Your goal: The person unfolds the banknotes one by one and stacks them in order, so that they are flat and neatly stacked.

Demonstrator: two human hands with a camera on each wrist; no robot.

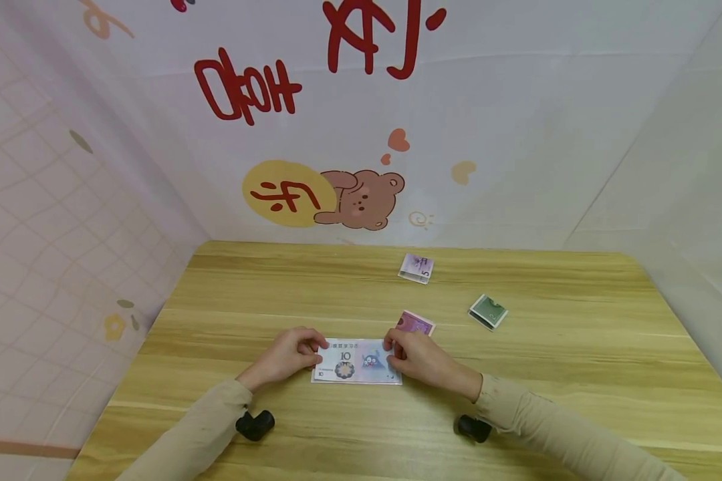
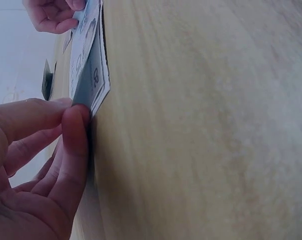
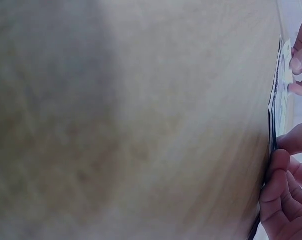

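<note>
A pale blue play banknote (image 1: 367, 351) marked 10 is stretched flat between both hands, close over the table. My left hand (image 1: 289, 355) pinches its left end between thumb and fingertips. On the opposite end, my right hand (image 1: 424, 361) pinches the right edge the same way. Under the 10 note shows the printed corner of another layer of paper (image 2: 98, 80), its white border sticking out past the raised edge. Just behind the right fingers lies a folded magenta note (image 1: 414, 322), its front part hidden by the 10 note and hand.
Farther back on the wooden table (image 1: 277, 287) rest a folded purple note (image 1: 418, 267) marked 5 and a folded green note (image 1: 489, 312), both standing slightly ajar. A white printed cloth (image 1: 517, 120) hangs behind the table. Black wrist cameras (image 1: 255, 425) sit below both wrists.
</note>
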